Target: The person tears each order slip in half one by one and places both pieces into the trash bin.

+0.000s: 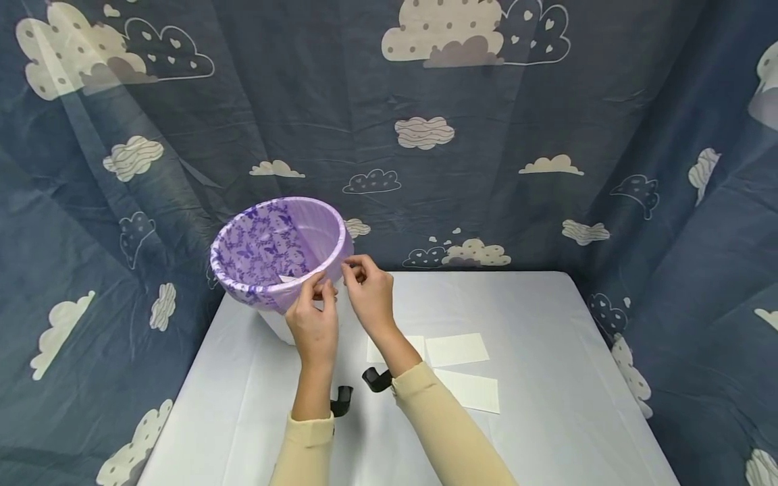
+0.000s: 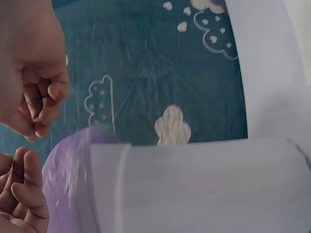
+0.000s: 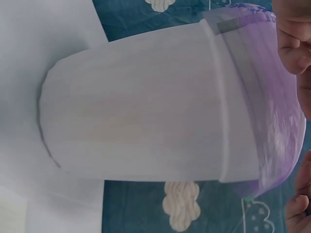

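A white bin point(image 3: 136, 111) is lined with a purple butterfly-print bag point(image 1: 261, 246), folded down over its rim. In the head view my left hand point(image 1: 314, 317) is at the rim's near side, thumb and forefinger bent towards each other. Close to its right my right hand point(image 1: 369, 297) has thumb and forefinger drawn together beside the bag's edge. Curled fingers of both hands show at the left of the left wrist view, in front of the purple film. I cannot tell whether either hand pinches something thin. A small white corner point(image 1: 287, 278) shows inside the rim.
Several pale rectangular cards point(image 1: 457, 349) lie on the white table point(image 1: 547, 378), right of the bin. Black wrist mounts point(image 1: 342, 401) sit by both wrists. A dark blue cloud-print curtain point(image 1: 340, 88) encloses the back and sides.
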Action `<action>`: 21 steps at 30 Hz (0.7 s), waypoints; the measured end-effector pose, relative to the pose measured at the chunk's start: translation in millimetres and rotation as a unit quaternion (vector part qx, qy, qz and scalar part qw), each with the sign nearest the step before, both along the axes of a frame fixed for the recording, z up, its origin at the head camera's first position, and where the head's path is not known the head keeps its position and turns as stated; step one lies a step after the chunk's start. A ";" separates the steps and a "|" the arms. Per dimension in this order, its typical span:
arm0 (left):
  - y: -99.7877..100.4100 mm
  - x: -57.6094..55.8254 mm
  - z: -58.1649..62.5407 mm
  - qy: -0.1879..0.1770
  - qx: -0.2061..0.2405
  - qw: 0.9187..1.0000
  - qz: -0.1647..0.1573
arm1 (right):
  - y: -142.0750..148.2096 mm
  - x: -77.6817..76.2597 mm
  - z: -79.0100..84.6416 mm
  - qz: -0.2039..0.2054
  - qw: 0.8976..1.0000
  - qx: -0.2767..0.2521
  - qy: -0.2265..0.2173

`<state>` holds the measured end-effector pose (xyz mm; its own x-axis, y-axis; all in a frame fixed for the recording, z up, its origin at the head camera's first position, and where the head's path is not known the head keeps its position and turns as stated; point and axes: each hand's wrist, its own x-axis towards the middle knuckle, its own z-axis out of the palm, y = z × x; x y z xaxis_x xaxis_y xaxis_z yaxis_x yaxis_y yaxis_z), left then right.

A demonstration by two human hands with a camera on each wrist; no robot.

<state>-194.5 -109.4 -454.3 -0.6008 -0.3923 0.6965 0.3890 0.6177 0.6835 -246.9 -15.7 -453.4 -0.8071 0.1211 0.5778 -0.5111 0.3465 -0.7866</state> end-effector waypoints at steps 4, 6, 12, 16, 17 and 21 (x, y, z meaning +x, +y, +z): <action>9.4 0.8 -8.1 -0.012 -0.007 1.000 -0.014 | 8.2 3.2 -10.9 -0.012 1.000 -0.001 -0.018; 13.1 0.8 -12.5 -0.022 -0.013 1.000 -0.017 | 12.9 5.2 -17.4 -0.015 0.999 -0.004 -0.028; 18.2 -1.6 -27.2 -0.050 -0.018 0.998 -0.029 | 27.9 9.7 -40.6 -0.027 0.998 -0.008 -0.056; 22.2 -3.4 -39.5 -0.073 -0.025 0.996 -0.047 | 41.1 12.2 -56.2 -0.042 0.996 -0.005 -0.079; 23.6 -3.8 -43.0 -0.081 -0.028 0.995 -0.051 | 44.6 13.1 -60.2 -0.046 0.995 -0.003 -0.086; 29.9 -4.9 -59.3 -0.116 -0.041 0.990 -0.074 | 59.0 17.8 -77.1 -0.062 0.992 0.000 -0.109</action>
